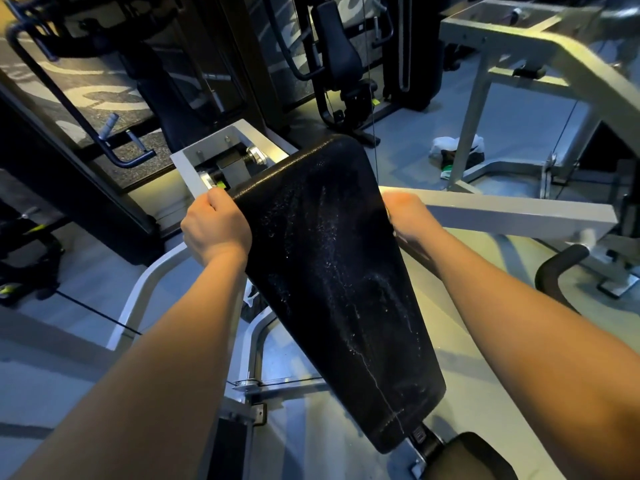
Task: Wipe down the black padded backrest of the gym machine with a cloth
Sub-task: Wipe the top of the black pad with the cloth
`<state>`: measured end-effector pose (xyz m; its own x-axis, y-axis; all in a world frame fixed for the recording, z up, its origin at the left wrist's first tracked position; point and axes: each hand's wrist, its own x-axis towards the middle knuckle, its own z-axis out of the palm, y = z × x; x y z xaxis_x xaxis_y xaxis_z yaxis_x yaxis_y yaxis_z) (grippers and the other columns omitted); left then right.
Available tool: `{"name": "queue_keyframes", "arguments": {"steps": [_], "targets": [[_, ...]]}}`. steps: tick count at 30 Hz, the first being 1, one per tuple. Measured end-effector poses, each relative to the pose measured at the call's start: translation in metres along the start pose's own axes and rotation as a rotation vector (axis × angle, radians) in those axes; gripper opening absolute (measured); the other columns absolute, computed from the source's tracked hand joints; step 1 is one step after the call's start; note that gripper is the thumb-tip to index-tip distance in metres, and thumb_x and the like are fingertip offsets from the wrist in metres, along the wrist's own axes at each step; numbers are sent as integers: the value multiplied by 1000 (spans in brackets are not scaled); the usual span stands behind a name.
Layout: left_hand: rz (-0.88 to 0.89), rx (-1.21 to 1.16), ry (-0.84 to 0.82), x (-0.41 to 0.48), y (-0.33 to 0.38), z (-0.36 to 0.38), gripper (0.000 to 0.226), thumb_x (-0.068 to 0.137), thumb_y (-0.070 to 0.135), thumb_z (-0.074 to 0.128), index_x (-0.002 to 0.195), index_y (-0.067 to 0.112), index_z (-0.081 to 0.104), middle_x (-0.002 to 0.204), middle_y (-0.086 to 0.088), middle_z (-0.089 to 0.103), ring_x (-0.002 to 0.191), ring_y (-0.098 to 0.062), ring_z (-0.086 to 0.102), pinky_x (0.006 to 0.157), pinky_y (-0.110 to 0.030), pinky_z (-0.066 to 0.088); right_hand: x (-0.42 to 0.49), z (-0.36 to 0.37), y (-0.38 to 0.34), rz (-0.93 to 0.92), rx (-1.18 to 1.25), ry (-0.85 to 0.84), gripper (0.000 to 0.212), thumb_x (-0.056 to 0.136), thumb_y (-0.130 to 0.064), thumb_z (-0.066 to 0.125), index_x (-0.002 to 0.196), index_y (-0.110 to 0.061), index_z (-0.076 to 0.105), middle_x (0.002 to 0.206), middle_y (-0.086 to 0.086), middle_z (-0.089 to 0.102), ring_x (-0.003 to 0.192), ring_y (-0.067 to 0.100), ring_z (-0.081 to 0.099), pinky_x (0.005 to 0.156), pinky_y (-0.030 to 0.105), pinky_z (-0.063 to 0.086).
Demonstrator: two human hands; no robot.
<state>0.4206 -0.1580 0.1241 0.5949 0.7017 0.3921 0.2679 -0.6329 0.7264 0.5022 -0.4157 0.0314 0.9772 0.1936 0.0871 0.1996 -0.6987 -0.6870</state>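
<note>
The black padded backrest (pixel 332 282) stands in the middle of the head view, tilted, its wide top edge far and its narrow end near. The left hand (pixel 216 230) grips the upper left edge, fingers curled around it to the back side. The right hand (pixel 410 220) holds the upper right edge; it is blurred, but the fingers also seem closed on the pad. The front of the pad is wet, with small drops and thin streaks running down. A grey metal frame (pixel 519 213) crosses just behind the right hand, and a bolted bracket (pixel 225 157) sits close behind the left. The grey floor (pixel 408 157) is open further right, where a white bag (pixel 453 147) lies. Dark machines (pixel 339 60) stand far behind.
</note>
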Motion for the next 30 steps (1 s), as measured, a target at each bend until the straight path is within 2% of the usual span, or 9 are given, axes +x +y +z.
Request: {"name": "queue_keyframes", "arguments": {"steps": [3,5,10,12,15,19,23,25,30], "targets": [[-10,6,7,1,0,1,47,103,27,30,82,-2,60,80,-14,55,76,-28,47,51,-28,24,8,-6,-18,-12,183,89,29,101,-12,40,75,-17,51,85,10,54,76,22,44,67,36,36],[-12,13,5,0,1,0,47,103,27,31,83,-3,61,81,-14,55,75,-28,47,51,-28,23,1,8,-2,133,395,66,28,98,-25,39,84,-10,58,87,10,58,75,20,45,66,35,38],[-1,-10,-1,1,-2,1,48,103,27,31,83,-4,62,77,-12,55,73,-26,47,52,-28,26,-31,42,44,512,537,-61,30,95,-40,48,94,-14,63,91,8,57,78,23,44,65,37,38],[5,-6,7,1,-3,1,46,103,26,31,80,-1,60,74,-10,53,73,-26,47,52,-29,25,-19,37,44,485,493,-75,36,93,-44,47,99,-15,67,96,10,62,83,26,51,76,43,48],[10,6,7,0,-1,2,41,103,25,31,78,4,57,78,-10,53,76,-26,46,53,-32,25,8,13,16,258,459,5,28,94,-30,43,70,-20,52,73,4,51,70,21,45,68,38,42],[6,0,22,1,-4,3,44,101,26,30,79,1,59,76,-9,53,76,-27,47,54,-34,26,3,12,6,15,137,66,21,99,-15,38,83,-17,52,84,6,55,75,23,46,69,35,36],[0,-8,33,-1,-2,4,44,102,26,31,73,4,56,74,-11,52,75,-26,45,55,-36,26,-39,54,70,268,197,-46,24,106,-20,42,101,-15,64,97,9,60,87,23,51,79,34,41],[4,-4,27,-2,-1,3,44,102,26,30,70,7,53,79,-13,54,76,-27,46,62,-36,26,-56,64,86,360,249,-120,25,106,-26,42,96,-19,63,97,8,61,90,22,53,83,33,43],[-13,20,31,-4,2,2,42,103,25,30,76,4,55,65,-5,44,75,-26,43,57,-42,21,-25,33,40,239,184,-22,22,107,-14,36,89,-16,47,96,10,51,88,24,45,71,31,37]]}}
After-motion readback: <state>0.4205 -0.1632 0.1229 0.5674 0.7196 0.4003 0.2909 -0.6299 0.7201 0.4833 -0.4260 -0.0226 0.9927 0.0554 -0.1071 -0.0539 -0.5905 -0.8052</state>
